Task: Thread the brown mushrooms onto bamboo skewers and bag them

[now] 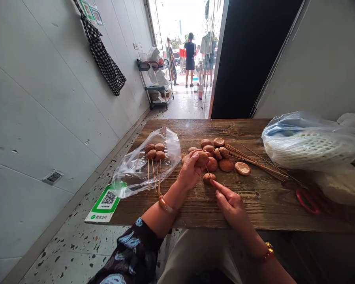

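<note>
Near the middle of the wooden table (263,215), a brown mushroom (202,159) is gripped by the left hand (190,171), and a thin skewer (208,172) is pinched by the right hand (232,203), just apart on the near right. Loose mushrooms (225,165) are heaped beyond, beside bundled skewers (257,162). At left, skewered mushrooms (158,152) are laid on a clear plastic bag (124,173); at far right, red-handled scissors (307,201) are seen.

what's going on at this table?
A person's left hand holds a mushroom; the right hand holds a thin stick up to it, how far in I can't tell. Skewered mushrooms lie on or in a clear bag at left. Loose mushrooms and bare sticks lie beyond the hands.
</note>
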The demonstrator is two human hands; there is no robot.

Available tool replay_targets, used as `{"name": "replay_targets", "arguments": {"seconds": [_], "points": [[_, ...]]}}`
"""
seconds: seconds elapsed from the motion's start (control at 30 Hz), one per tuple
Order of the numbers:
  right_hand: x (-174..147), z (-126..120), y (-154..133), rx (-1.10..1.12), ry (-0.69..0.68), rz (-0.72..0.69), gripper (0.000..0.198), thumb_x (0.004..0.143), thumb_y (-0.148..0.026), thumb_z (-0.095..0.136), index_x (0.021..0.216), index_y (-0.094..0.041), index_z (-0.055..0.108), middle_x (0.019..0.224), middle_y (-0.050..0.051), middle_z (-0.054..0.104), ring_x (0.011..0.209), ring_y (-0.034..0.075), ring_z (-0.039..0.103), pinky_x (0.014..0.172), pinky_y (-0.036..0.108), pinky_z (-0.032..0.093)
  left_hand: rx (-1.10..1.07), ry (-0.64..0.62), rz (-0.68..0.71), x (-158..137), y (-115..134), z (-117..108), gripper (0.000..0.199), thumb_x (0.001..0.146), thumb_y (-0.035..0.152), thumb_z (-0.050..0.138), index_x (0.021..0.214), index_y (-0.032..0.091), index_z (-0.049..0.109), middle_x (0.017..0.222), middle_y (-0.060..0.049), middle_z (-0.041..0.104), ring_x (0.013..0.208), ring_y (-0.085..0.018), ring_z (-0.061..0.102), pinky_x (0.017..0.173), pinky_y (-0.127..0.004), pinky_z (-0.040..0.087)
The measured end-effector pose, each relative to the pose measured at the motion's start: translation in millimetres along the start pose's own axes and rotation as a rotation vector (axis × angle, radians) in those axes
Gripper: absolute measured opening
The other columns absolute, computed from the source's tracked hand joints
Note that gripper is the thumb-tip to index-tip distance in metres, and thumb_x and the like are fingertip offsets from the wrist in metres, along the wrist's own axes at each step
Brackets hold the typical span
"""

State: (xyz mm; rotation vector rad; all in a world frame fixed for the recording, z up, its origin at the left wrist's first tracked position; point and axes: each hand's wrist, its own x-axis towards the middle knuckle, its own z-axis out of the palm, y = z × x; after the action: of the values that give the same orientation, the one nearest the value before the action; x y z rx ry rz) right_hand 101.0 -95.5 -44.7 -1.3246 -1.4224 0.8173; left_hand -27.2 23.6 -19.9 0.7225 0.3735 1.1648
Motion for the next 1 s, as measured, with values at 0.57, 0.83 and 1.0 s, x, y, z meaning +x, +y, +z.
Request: {"name": "replay_targets", "arguments": {"seconds": [0.57,0.83,1.0], "points": [[-9.0,-3.0,-2.4,-0.065,0.035,-0.068,0.038,0.091,-0.030,0.051,0.124,-0.021,0.067,0.115,0.006,0.072,0.106,0.027,0.067,0.090,0.038,0.056,-0.021,-0.034,-0.075,-9.4,15.4,5.9,0.031,0.081,0.036,0.069,0.099,0.015,0.057,0.093,-0.009,0.071,0.080,-0.021,0.069,0.075,-0.038,0.057],[-13.4,-1.9,0.5,-0.029,0.043,-0.025,0.035,0.091,-0.032,0.054,0.122,-0.022,0.068,0.119,0.005,0.070,0.104,0.026,0.069,0.091,0.037,0.056,0.011,-0.065,-0.008,-14.3,14.4,11.9,0.036,0.077,0.034,0.074,0.100,0.011,0.061,0.087,-0.009,0.070,0.075,-0.018,0.068,0.075,-0.036,0.056],[-14.6,-3.9,5.9,-0.035,0.060,-0.016,0.034,0.091,-0.033,0.056,0.121,-0.023,0.069,0.119,0.006,0.070,0.109,0.025,0.067,0.096,0.039,0.053,0.020,-0.062,0.006,-17.6,12.2,17.3,0.035,0.075,0.034,0.075,0.098,0.012,0.060,0.084,-0.007,0.070,0.072,-0.017,0.068,0.073,-0.035,0.056]]}}
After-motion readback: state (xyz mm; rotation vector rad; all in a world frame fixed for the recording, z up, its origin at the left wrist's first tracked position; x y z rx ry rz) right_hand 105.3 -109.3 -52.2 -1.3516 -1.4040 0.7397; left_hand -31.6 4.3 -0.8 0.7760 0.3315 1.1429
